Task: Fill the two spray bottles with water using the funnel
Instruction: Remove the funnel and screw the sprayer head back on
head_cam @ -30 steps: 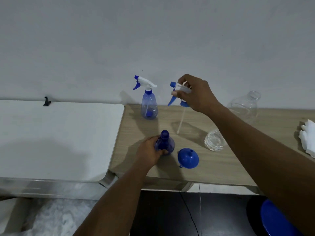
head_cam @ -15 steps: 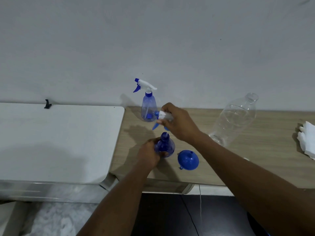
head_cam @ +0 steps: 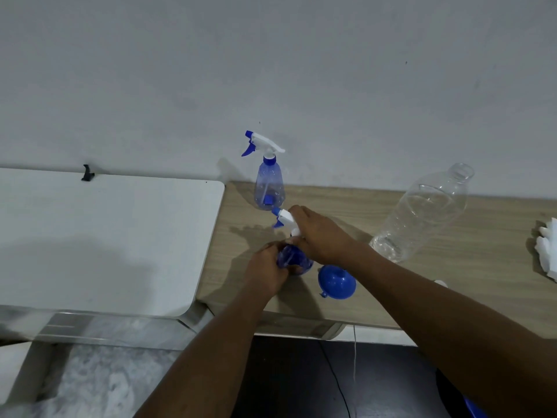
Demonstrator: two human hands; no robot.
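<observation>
Whereas a second ago the right hand (head_cam: 321, 233) held the trigger head (head_cam: 284, 220) high in the air, its dip tube dangling clear of everything, that head has now come down onto the neck of the near bottle (head_cam: 294, 260), and the tube is out of sight, presumably inside. The right hand is clamped around the head's collar at the neck; the left hand (head_cam: 266, 271) is wrapped on the bottle's body, steadying it as it did before. To my eye this reads as capping: the near bottle looks done with filling and is being screwed shut, though how much water it holds cannot be told behind the fingers.

Taking the near bottle as the centre of a clock face, with twelve toward the wall, the far bottle (head_cam: 269, 188) stands at about eleven, upright, head on, and looks nearly empty. The funnel (head_cam: 337, 281) rests on the desk (head_cam: 452, 285) at about four, just beside the near bottle, wide mouth down. The water bottle (head_cam: 422, 212) stands at two, uncapped, with little water left in its base. A white cloth (head_cam: 548, 251) lies at three, at the picture's edge.

Counted: two spray bottles, two trigger heads, one funnel, one water bottle, one cloth, two hands. Judging by this, the far bottle is the half of the job not yet done.
</observation>
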